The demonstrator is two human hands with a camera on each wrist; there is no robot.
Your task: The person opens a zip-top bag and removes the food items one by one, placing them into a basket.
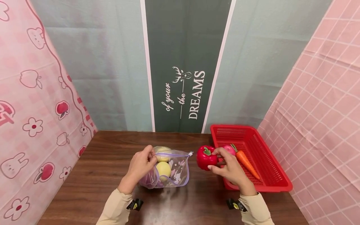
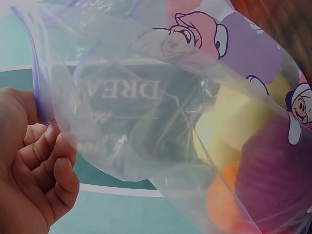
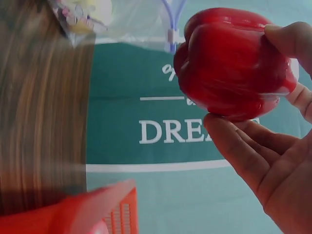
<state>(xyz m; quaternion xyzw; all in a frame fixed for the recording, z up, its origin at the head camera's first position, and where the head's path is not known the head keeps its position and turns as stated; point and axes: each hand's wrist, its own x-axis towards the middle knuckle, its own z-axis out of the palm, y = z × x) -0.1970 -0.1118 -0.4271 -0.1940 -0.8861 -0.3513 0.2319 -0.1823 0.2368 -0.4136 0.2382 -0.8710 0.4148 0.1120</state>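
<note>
On the brown worktop [image 1: 112,147], between a clear zip bag [image 1: 180,175] and a red basket [image 1: 277,189], a person works with both arms extended. The left grip [image 1: 141,163] pinches the bag's purple-edged rim between thumb and fingers; this hold presumably steadies the bag and stops its gaping mouth from folding shut. A yellow round item [image 1: 163,169] sits inside, and the left wrist view shows orange and purple contents through the plastic. The right grip [image 1: 232,168] is closed about a red bell pepper [image 1: 206,161], thumb on one side and fingers on the other, a hold judged suited to its broad, glossy body. The pepper lies directly within that grip, at the fingertips, its green stem visible from above; it appears raised off the worktop. It is apart from the bag's slider [image 1: 191,153] and well apart from the left grip. A carrot [image 1: 247,164] and a pink item [image 1: 229,149] lie in the basket, set on the right side, evidently for easy reach.
</note>
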